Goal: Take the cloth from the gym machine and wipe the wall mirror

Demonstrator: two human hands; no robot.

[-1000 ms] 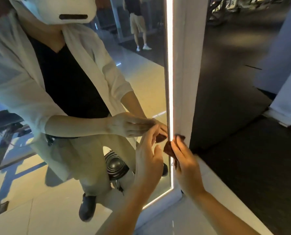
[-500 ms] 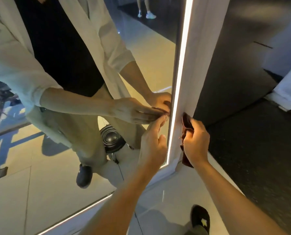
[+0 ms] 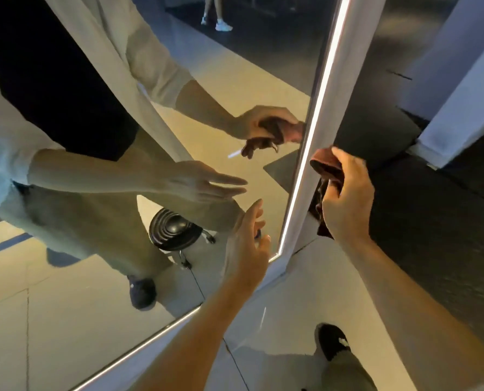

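Right hand (image 3: 345,198) grips the crumpled reddish-brown cloth (image 3: 324,165) (beside the mirror (image 3: 235,80)); left hand (image 3: 246,246) hangs slack-fingered.

Ambient light dim, warm-toned on the pale floor, bluish toward the frame's top right. Brightest source: thin LED strip (image 3: 317,131) along the mirror (image 3: 94,292) edge, running between the left hand (image 3: 246,249) fingertips and the right hand (image 3: 345,198) fingers; it clips to pure white, with a soft halo. A second lit line runs along the mirror's bottom edge, below the left wrist. Cloth (image 3: 327,167) under the right fingers reads as dark maroon, detail lost in shadow. Left fingertips slightly motion-blurred; their reflection more so. Wide-angle bending of straight edges toward frame borders. Dark floor beyond the right fingers shows faint sheen only.
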